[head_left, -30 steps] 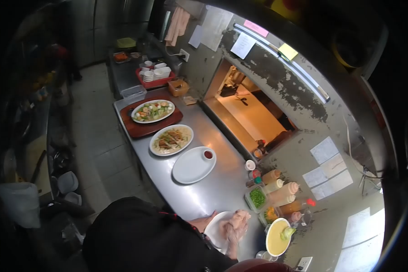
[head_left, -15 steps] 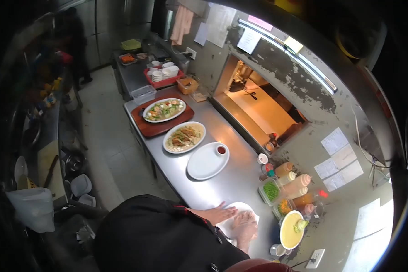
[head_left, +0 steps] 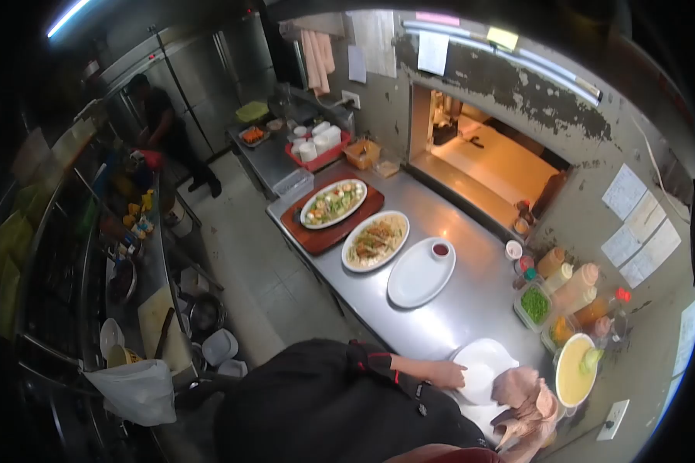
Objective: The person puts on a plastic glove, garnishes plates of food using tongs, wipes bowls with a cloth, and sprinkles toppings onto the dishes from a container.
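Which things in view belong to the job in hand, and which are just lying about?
In the job, it seems:
- plain white ceramic-looking plate, at the left hand
- crumpled pinkish-brown cloth

Apparently just lying about:
- red plastic basket with white cups
- long dark knife
- pink cloth hanging on the wall

Peeling grey wall [head_left: 587, 158], pale floor [head_left: 255, 262]

Left forearm [head_left: 411, 366]: bare beyond the dark sleeve [head_left: 372, 361], stretched outward
Left hand [head_left: 445, 375]: back upward, fingers [head_left: 460, 373] bent
Right forearm [head_left: 527, 451]: low in view, bare
Right hand [head_left: 546, 414]: partly covered, finger pose unclear
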Motion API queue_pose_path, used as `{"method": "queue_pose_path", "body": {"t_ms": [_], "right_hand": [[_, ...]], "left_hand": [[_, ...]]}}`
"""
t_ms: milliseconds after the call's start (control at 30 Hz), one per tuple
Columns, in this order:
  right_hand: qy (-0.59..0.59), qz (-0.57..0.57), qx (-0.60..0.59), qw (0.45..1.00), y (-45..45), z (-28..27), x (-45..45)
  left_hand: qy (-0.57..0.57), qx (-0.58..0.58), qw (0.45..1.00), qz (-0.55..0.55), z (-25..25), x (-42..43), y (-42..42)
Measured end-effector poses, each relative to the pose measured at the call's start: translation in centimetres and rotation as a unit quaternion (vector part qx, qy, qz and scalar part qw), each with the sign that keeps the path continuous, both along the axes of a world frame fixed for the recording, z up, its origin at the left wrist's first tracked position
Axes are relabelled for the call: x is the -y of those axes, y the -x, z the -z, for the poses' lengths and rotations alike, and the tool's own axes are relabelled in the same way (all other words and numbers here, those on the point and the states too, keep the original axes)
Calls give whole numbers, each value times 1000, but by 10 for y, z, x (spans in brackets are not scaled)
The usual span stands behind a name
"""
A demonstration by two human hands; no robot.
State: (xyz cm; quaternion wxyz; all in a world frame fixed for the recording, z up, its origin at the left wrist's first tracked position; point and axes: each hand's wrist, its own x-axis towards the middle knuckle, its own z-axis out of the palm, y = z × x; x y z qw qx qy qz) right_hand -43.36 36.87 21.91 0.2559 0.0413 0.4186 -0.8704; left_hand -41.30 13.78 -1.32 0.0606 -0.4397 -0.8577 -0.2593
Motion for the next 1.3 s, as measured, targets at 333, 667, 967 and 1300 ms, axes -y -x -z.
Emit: {"method": "queue_pose_path", "body": {"t_ms": [333,667,967,1300], "right_hand": [[-552,207,-573,569,-43,-3,90],[-99,142,-293,940,62,17,79],[210,19,188,959,62,205,102],[-472,-208,-218,828,71,98,22]], "left_hand": [[-351,152,898,-216,-173,-9,7],[-261,-3,956,-132,-239,7,-21],[-212,-163,931,-248,-154,30,55],[17,34,975,-219,2,92,109]]}}
